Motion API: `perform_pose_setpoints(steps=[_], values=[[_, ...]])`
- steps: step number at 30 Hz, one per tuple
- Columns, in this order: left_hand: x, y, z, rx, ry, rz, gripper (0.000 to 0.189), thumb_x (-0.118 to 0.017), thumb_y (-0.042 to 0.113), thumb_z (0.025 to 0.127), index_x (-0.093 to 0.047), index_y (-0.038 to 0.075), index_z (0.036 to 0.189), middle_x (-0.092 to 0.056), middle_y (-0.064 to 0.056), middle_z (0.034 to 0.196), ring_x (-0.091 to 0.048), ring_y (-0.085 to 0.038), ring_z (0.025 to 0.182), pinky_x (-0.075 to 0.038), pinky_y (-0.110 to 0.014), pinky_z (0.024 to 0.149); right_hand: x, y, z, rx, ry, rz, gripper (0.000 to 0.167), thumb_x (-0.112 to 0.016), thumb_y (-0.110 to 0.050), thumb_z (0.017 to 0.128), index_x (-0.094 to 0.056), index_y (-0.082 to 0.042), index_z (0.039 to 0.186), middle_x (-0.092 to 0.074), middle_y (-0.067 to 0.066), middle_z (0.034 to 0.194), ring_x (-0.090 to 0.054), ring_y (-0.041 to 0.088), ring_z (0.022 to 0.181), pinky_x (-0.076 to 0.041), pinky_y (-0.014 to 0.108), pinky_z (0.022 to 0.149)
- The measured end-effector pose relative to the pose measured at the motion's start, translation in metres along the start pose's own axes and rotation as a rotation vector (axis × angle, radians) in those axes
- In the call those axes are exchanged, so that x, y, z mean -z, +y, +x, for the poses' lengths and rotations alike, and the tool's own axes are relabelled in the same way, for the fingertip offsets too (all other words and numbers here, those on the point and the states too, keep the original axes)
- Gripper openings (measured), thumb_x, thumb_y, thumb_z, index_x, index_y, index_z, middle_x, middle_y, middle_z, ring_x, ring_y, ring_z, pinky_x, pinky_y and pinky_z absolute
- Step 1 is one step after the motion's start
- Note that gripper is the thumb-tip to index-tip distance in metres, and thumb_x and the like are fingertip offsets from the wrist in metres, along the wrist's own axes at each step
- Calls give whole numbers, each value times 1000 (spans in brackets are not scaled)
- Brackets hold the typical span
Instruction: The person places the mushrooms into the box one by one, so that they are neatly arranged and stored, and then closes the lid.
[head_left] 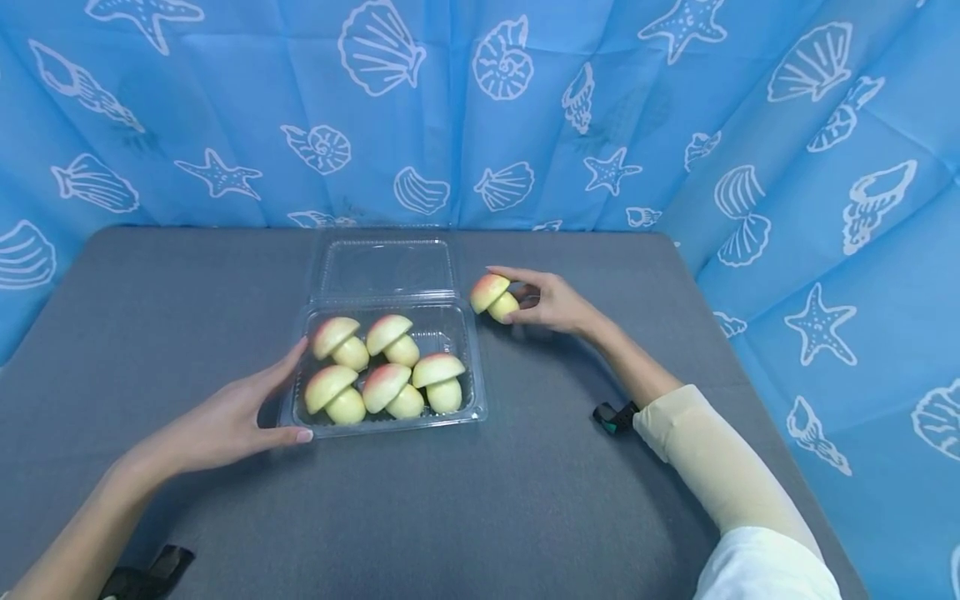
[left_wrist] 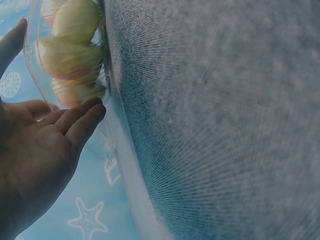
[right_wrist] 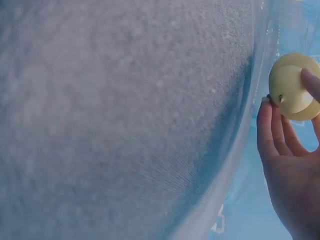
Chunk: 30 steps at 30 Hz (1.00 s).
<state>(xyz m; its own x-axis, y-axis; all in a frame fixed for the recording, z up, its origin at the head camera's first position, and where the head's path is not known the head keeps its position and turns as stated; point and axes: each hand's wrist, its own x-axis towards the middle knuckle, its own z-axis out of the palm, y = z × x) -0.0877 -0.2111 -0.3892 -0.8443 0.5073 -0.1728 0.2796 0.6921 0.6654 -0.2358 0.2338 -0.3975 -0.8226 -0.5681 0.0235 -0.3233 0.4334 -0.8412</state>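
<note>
Just beyond the right side of a clear plastic box [head_left: 480, 408], my right hand [head_left: 551, 302] holds a mushroom-shaped piece [head_left: 489, 293] between thumb and fingers. It has a yellow cap blushed red and a rounded pale stem; the right wrist view shows the stem end of this same piece [right_wrist: 291, 89]. Several like pieces [head_left: 390, 387] lie tilted in the box's tray. At the tray's left side is my left hand [head_left: 232, 417], thumb and fingers spread and fairly straight. Its fingertips [left_wrist: 95, 107] touch or nearly touch the box wall in the left wrist view.
The box's clear lid [head_left: 386, 265] lies folded back, away from me. Grey cloth covers the table [head_left: 480, 508]. A blue curtain [head_left: 450, 108] with white shell prints hangs along the back and right. Dark wrist devices [head_left: 615, 418] sit under both forearms.
</note>
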Motion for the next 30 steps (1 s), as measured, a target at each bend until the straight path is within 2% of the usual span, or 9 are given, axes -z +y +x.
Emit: perform_pose_setpoints(steps=[5, 11, 19, 26, 30], values=[[0, -1, 0, -1, -2, -3, 112, -74, 51, 86, 2, 19, 161, -12, -27, 162, -23, -54, 141, -25, -72, 107, 3, -6, -1, -16, 21, 30, 75, -81, -8, 82, -49, -18, 149, -52, 7, 145, -66, 27, 108, -57, 37, 89], [0, 0, 1, -3, -4, 3, 111, -74, 51, 86, 2, 20, 161, -13, -27, 161, -23, -54, 141, -25, -72, 107, 3, -14, -1, -2, 30, 56, 75, -81, -9, 83, -47, -16, 150, -50, 6, 145, -66, 27, 110, -57, 37, 89], [0, 1, 1, 3, -11, -4, 112, -74, 51, 85, 3, 19, 161, -12, -28, 161, -22, -54, 141, -24, -72, 107, -2, -34, -1, 48, 0, 52, 74, -81, -11, 84, -48, -17, 149, -51, 5, 145, -66, 26, 109, -56, 38, 92], [1, 0, 1, -1, -10, -9, 112, -74, 51, 85, 3, 19, 161, -12, -27, 162, -23, -53, 141, -25, -71, 108, -14, -54, 1, 98, -41, 21, 74, -81, -15, 84, -48, -20, 150, -58, 3, 137, -69, 20, 101, -57, 39, 88], [1, 0, 1, -1, -10, -7, 113, -74, 52, 85, 3, 19, 161, -12, -27, 162, -24, -53, 141, -25, -71, 108, -19, -61, 3, 109, -54, 29, 73, -81, -15, 84, -48, -21, 149, -60, 3, 136, -69, 19, 101, -57, 38, 88]])
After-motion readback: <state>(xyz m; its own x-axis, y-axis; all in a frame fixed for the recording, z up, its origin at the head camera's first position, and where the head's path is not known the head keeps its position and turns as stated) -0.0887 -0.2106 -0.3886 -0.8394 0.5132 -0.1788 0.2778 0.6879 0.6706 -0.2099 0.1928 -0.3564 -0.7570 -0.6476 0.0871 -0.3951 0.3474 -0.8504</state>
